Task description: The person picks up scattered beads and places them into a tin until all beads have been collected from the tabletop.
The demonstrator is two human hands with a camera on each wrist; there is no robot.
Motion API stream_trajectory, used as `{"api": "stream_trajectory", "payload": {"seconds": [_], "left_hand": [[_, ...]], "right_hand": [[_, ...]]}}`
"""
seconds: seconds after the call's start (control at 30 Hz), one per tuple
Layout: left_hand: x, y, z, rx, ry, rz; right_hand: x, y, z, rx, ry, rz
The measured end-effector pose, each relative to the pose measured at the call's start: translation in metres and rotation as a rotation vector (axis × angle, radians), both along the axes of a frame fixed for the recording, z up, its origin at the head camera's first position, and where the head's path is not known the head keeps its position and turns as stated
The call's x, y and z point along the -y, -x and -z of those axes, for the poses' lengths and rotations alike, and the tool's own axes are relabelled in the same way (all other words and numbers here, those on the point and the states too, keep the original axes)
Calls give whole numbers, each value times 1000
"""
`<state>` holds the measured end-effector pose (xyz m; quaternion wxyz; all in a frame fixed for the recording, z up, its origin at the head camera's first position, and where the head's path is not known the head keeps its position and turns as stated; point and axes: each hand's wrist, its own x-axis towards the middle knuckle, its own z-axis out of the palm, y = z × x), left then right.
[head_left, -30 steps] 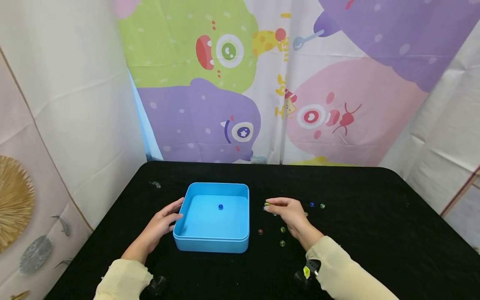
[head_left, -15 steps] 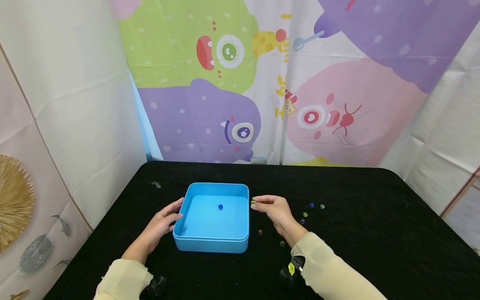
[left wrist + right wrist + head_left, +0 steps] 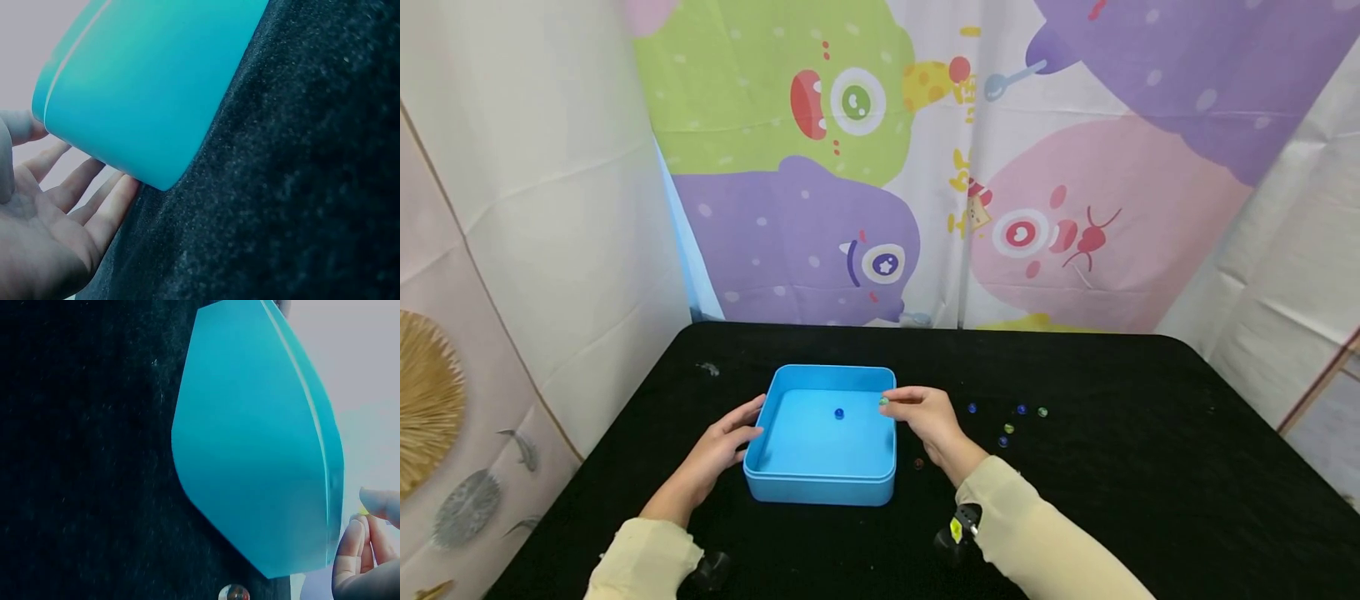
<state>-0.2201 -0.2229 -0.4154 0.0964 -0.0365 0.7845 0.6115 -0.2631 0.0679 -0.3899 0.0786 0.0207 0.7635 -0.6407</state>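
A blue square box (image 3: 820,490) stands on the black table with one blue marble (image 3: 838,413) inside. My left hand (image 3: 721,450) rests against the box's left side; in the left wrist view its fairly straight fingers (image 3: 75,187) touch the outer wall. Between thumb and fingertips, my right hand (image 3: 928,421) pinches a greenish marble (image 3: 883,402) at the box's right rim. In the right wrist view that hand (image 3: 369,544) is partly cut off, and only a yellowish bit of the marble shows.
Right of the box lie several loose marbles: blue ones (image 3: 972,408), green ones (image 3: 1042,412) and a reddish-brown one (image 3: 918,464) near the box's right side. A cartoon-print curtain (image 3: 940,167) hangs behind the black table (image 3: 1112,483).
My right hand has moved left from among the marbles to the box's right rim, carrying the greenish marble. The left hand and box stay in place.
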Motion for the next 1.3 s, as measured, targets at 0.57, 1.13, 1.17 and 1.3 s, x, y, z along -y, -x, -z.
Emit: {"api": "stream_trajectory", "payload": {"seconds": [0.57, 1.13, 1.17, 1.3], "left_hand": [[-2, 0, -2, 6, 0, -1], [-1, -2, -2, 8, 2, 9], [-1, -2, -2, 8, 2, 10], [-1, -2, -2, 7, -1, 17]], "right_hand": [[23, 3, -7, -3, -9, 3], [41, 4, -9, 7, -33, 33], [41, 4, -9, 7, -33, 35], [41, 5, -9, -2, -28, 57]]}}
